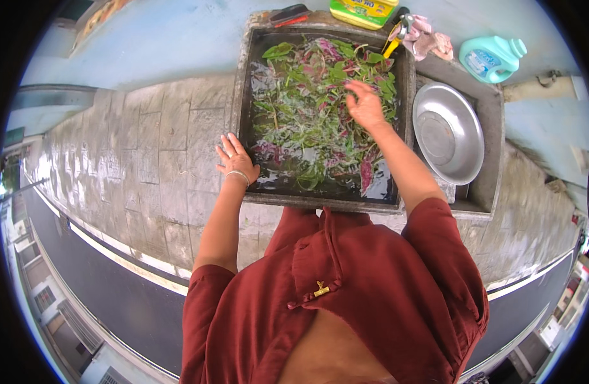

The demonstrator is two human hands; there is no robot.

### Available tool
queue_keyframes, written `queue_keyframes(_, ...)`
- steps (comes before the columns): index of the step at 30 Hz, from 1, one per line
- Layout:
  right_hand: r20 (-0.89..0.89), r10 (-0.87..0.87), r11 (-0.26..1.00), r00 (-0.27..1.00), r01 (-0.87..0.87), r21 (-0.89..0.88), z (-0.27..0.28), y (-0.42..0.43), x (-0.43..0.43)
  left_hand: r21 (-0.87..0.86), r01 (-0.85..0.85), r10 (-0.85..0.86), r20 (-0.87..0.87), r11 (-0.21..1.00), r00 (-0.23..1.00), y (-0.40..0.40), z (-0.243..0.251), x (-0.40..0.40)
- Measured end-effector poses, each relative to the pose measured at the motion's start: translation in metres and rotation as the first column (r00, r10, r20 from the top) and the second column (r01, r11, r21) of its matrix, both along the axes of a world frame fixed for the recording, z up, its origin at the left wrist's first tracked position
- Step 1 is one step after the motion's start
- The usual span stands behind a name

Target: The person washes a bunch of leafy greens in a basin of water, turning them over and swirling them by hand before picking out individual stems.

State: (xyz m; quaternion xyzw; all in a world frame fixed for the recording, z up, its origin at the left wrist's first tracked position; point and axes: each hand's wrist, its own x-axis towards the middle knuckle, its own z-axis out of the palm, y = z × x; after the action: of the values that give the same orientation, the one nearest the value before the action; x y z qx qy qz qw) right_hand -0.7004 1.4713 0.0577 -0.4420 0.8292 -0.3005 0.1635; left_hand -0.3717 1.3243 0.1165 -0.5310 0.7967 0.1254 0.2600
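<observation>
A square stone sink [318, 202] in front of me holds water with leafy greens [313, 129] floating across it, some green and some purple-red. My left hand [238, 159] rests on the sink's left rim with its fingers spread; a ring and a bracelet are on it. Over the right part of the greens is my right hand [365, 103], fingers apart and slightly bent, with nothing seen in its grasp. Whether its fingertips touch the leaves I cannot tell.
An aluminium basin [460, 139] leans in the side compartment on the right. Along the back stand a brush [289, 14], a yellow-green container [364, 10], a tap with a yellow spout [397, 36], pink cloths [431, 41] and a turquoise detergent bottle [488, 57]. Wet paving [165, 134] lies left.
</observation>
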Motion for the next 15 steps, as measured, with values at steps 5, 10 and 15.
queue_keyframes(5, -0.087, -0.201, 0.946, 0.976, 0.216, 0.24, 0.007, 0.029, 0.001, 0.004, -0.027, 0.027, 0.008, 1.0, 1.0, 0.0, 0.001, 0.002)
queue_keyframes(10, 0.034, -0.246, 0.788, 0.969, 0.18, 0.589, 0.009, 0.013, 0.051, 0.013, -0.009, 0.008, 0.022, 1.0, 1.0, -0.001, 0.001, -0.002)
queue_keyframes(15, 0.047, 0.233, 0.8, 0.971, -0.219, 0.558, 0.021, -0.012, 0.112, 0.0, 0.006, -0.006, 0.012, 1.0, 1.0, -0.001, -0.004, 0.002)
